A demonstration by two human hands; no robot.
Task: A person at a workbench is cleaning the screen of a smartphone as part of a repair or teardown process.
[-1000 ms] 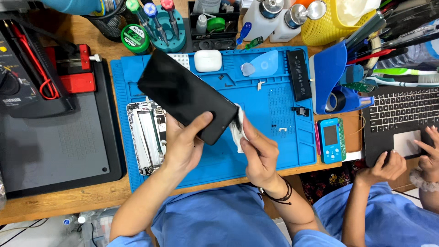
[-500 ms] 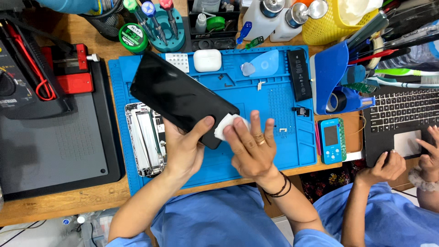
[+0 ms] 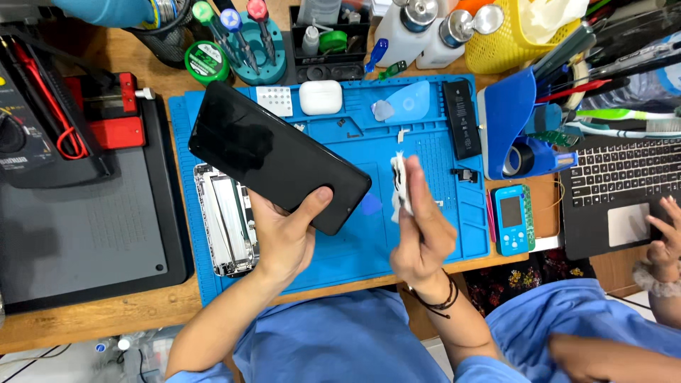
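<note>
The left hand (image 3: 280, 237) is closed around a black smartphone (image 3: 277, 156), thumb pressed on the dark glass near its lower corner and the fingers hidden under the body, so the phone is held off the work surface and slants up and away from the palm toward the far left. Just to the right of that grip, well clear of the phone's lower corner, the right hand (image 3: 422, 234) pinches a small white wipe (image 3: 399, 183) between thumb and fingers, the wad sticking out above the fingertips; a dark cord bracelet (image 3: 438, 298) circles that wrist. Both hands hover over a blue silicone repair mat (image 3: 454, 234). Directly beside the left hand, partly under the held phone, an opened silver phone frame (image 3: 225, 216) lies on the mat. Between the two hands a small blue triangular pick (image 3: 370, 206) rests on the mat. Farther from the grips, along the mat's far edge, sit a white earbud case (image 3: 320, 97), a translucent blue opening card (image 3: 408, 106) and a black phone battery (image 3: 462, 118). Right of the right hand, at the mat's edge, is a small blue handheld tester with a screen (image 3: 510, 218). Beyond the left hand lies a dark grey heating pad (image 3: 78, 220). At the far right, another person's hand (image 3: 663, 245) rests on a laptop (image 3: 624, 184).
</note>
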